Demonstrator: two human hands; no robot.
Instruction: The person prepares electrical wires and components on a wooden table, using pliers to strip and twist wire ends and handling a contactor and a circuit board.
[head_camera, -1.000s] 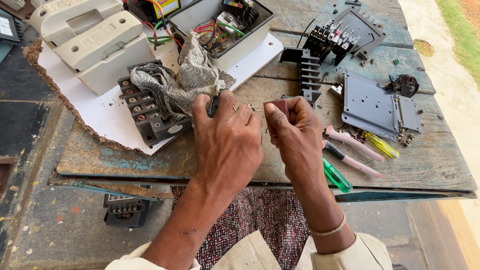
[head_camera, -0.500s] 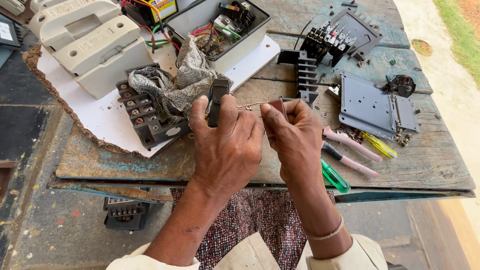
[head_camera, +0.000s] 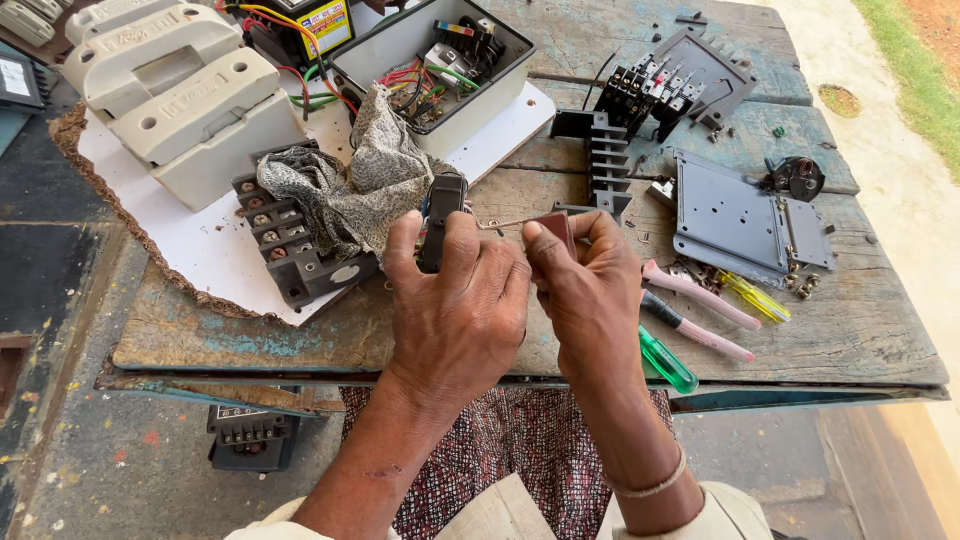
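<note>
Rubbing looks under way: left hand (head_camera: 455, 300) grips a black part (head_camera: 442, 205) with its metal strip (head_camera: 505, 222); right hand (head_camera: 585, 285) pinches a brown pad (head_camera: 556, 232), needing steady strokes.

Worktop (head_camera: 860, 330) — rough weathered wood, paint flaking. Rag (head_camera: 350, 190) — limp mottled cloth. Switch block (head_camera: 440, 205) in the left hand (head_camera: 455, 310) — matt black plastic. Mounting plate (head_camera: 735, 215) — smooth grey metal.

Our left hand (head_camera: 455, 305) and right hand (head_camera: 590, 290): raised side by side, backs up, fingers curled in a pinch, nearly touching.
</note>
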